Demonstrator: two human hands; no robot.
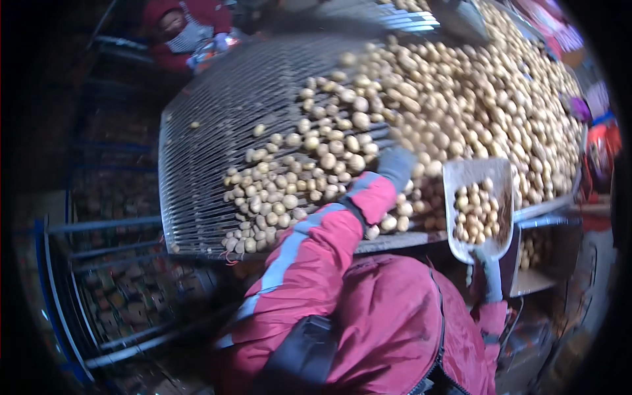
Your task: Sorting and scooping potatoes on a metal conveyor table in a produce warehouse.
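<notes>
My left hand [396, 165], in a grey glove, rests among the potatoes [464, 108] on a slatted metal sorting table [197, 187]; its fingers are blurred and partly hidden, so whether it grips a potato is unclear. On the right, my gloved right hand [489, 271] is closed around the handle of a white scoop [503, 247]. Several potatoes [476, 212] lie in the scoop, whose front end is over the table's near edge, beside the heap. A looser group of potatoes [276, 197] is spread over the slats left of my left hand.
A cardboard box [548, 281] holding potatoes stands below the table's near edge at right. A person [197, 29] in red is across the table at upper left; parts of others show at upper right. Metal rails [118, 224] are at the left.
</notes>
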